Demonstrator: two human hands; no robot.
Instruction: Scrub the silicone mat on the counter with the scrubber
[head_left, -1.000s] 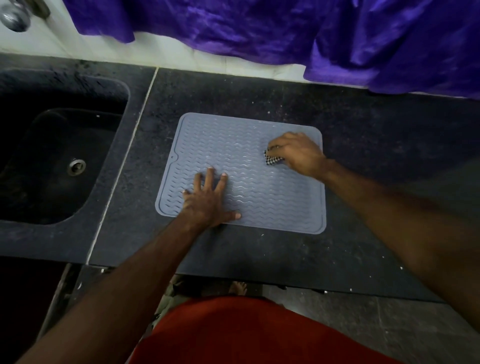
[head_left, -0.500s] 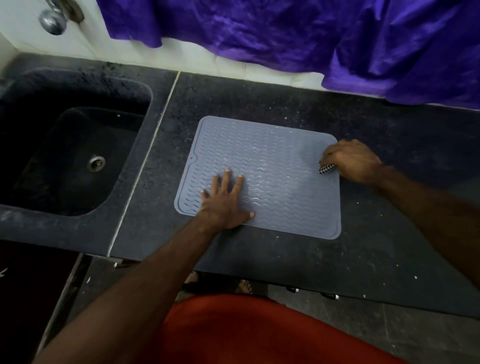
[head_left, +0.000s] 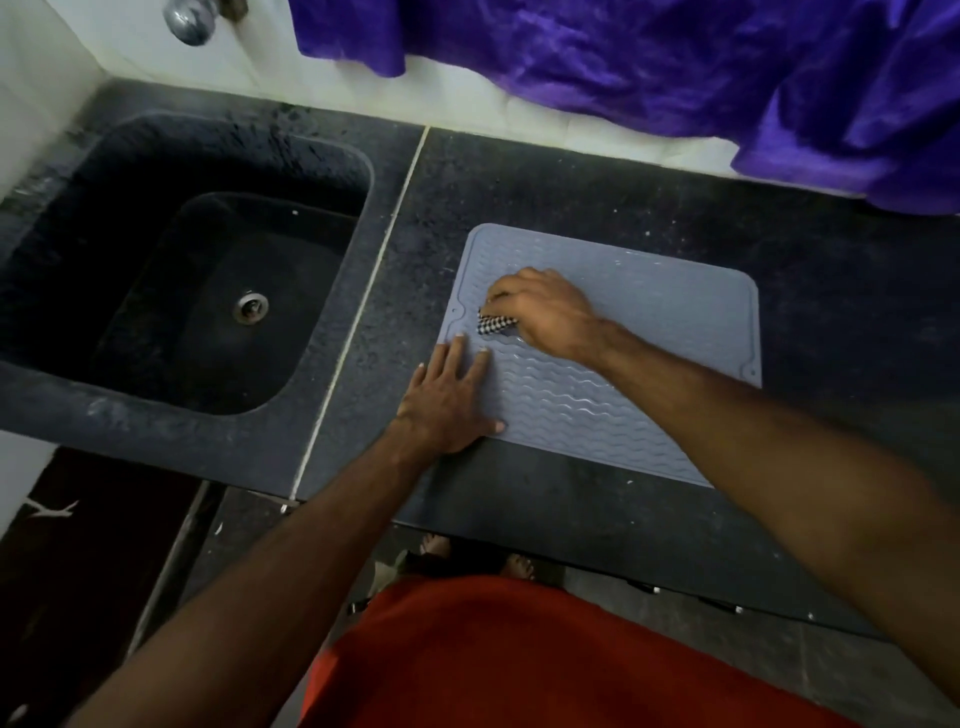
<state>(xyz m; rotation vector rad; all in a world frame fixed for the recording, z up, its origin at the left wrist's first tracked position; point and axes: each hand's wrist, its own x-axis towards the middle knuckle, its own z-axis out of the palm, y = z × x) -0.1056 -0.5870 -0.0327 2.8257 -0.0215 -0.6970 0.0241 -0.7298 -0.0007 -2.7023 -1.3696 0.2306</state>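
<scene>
While the left hand pins the mat, the scrubber sits seemingly under the right hand.

Dim, flat indoor light — soft focus throughout, wide-angle bending at the edges.

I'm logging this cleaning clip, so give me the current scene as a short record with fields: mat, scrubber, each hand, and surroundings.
mat: grey silicone mat with wavy ridges, flat on the dark counter
scrubber: checkered scrubber, on the mat near its left edge
right hand: right hand grips the scrubber, pressing it on the mat
left hand: left hand flat, fingers spread, on the mat's near left corner
surroundings: dark sink left of the counter; purple cloth hangs along the wall behind
</scene>
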